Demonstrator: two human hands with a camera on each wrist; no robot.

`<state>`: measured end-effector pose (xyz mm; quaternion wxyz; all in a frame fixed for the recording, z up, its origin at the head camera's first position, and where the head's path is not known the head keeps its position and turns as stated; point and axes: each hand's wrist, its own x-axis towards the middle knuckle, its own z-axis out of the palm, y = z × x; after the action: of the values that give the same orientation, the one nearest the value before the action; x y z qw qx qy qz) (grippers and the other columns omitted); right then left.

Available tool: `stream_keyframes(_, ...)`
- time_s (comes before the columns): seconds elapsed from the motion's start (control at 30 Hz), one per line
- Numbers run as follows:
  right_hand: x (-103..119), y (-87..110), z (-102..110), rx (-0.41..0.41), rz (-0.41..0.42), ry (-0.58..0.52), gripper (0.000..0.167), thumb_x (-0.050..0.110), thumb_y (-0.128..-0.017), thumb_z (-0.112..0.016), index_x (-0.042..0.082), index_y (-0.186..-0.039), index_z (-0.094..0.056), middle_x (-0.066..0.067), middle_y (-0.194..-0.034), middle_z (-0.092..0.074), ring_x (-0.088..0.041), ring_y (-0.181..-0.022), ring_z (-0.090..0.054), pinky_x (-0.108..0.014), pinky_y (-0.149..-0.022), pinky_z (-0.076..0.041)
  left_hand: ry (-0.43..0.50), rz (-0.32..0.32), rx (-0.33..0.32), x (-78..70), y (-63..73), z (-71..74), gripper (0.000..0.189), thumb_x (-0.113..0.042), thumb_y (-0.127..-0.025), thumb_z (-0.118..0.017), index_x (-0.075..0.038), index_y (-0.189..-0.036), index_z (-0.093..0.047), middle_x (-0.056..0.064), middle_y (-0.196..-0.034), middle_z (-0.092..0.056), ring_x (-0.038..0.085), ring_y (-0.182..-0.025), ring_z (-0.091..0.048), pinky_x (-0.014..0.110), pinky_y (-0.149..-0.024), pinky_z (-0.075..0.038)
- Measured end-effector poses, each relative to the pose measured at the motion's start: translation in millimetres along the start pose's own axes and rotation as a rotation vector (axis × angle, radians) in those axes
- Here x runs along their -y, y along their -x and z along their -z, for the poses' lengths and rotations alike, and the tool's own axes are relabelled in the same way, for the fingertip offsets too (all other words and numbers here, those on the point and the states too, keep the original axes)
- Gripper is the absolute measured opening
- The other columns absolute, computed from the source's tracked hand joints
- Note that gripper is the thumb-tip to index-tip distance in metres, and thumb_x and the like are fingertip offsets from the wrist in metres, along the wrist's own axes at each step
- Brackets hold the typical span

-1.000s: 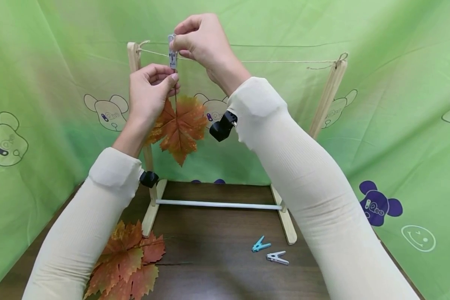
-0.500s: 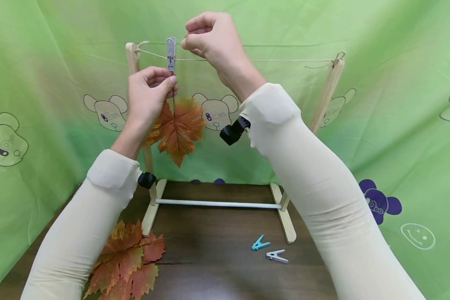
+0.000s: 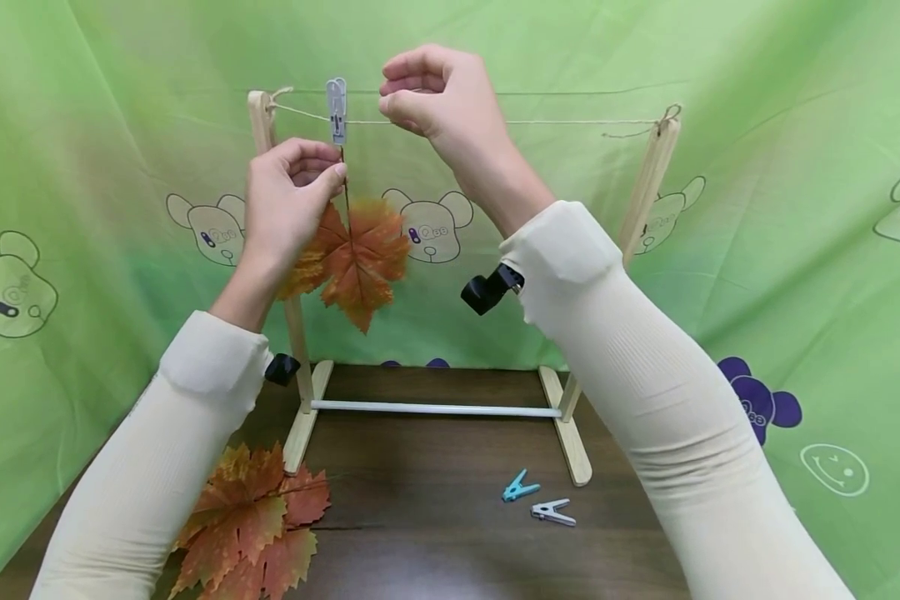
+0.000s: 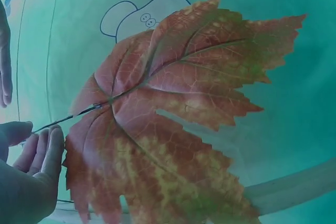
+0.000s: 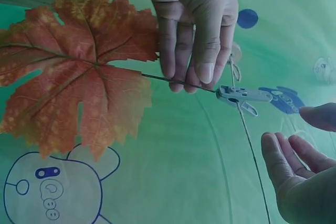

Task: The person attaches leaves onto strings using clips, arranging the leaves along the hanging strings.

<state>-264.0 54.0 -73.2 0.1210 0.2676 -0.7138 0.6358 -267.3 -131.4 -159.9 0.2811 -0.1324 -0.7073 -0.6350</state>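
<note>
A grey clothespin [image 3: 336,112] is clipped on the string [image 3: 570,122] near its left end, and the stem of an orange artificial maple leaf [image 3: 363,258] is in its lower end. The leaf hangs below. My left hand [image 3: 281,196] is just under the clothespin, fingertips beside the stem. In the right wrist view, the left thumb and fingers [image 5: 173,51] are slightly parted around the stem; whether they still touch it is hard to tell. To the right of the clothespin, my right hand [image 3: 450,100] is held in the air with loosely bent fingers and nothing in them.
The string is tied between two wooden posts [image 3: 648,187] joined low down by a white rod [image 3: 435,408]. More maple leaves [image 3: 243,525] lie on the table [image 3: 420,533] at the left. A blue clothespin [image 3: 520,486] and a whitish clothespin [image 3: 553,512] lie at the right.
My right hand has let go of the grey clothespin and moved away to the right. My left hand's thumb and fingers have parted a little at the stem, shifting slightly left.
</note>
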Motion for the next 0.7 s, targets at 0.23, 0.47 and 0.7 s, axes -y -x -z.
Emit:
stream_keyframes(0.23,-4.7,19.1,8.6,0.024,0.031,0.039,0.032,-0.001,-0.094,-0.069,-0.004,-0.127,-0.066,-0.010,-0.114,-0.072,-0.021,-0.109,-0.069,-0.028,-0.098,-0.056,-0.141,-0.024,-0.030,-3.1,10.7,3.8,0.022,-0.017,-0.100,-0.070,-0.005,-0.118,-0.073,0.004,-0.110,-0.075,0.011,-0.098,-0.071,0.021,-0.086,-0.054)
stream_keyframes(0.47,-14.2,39.5,17.5,0.028,0.037,0.079,0.030,0.002,-0.098,-0.066,-0.003,-0.127,-0.067,-0.015,-0.125,-0.071,-0.023,-0.119,-0.067,-0.030,-0.104,-0.056,-0.215,-0.103,-0.045,-0.1,26.6,8.2,0.024,-0.018,-0.105,-0.061,-0.004,-0.122,-0.070,0.012,-0.118,-0.073,0.014,-0.104,-0.069,0.025,-0.092,-0.053)
stream_keyframes(0.7,-28.0,59.8,29.9,0.050,0.064,0.184,0.028,0.007,-0.101,-0.065,0.001,-0.128,-0.068,-0.012,-0.129,-0.072,-0.023,-0.120,-0.069,-0.030,-0.105,-0.054,-0.207,-0.209,-0.008,8.2,51.2,13.3,0.021,-0.011,-0.106,-0.056,0.001,-0.119,-0.067,0.012,-0.111,-0.071,0.015,-0.094,-0.065,0.019,-0.085,-0.053)
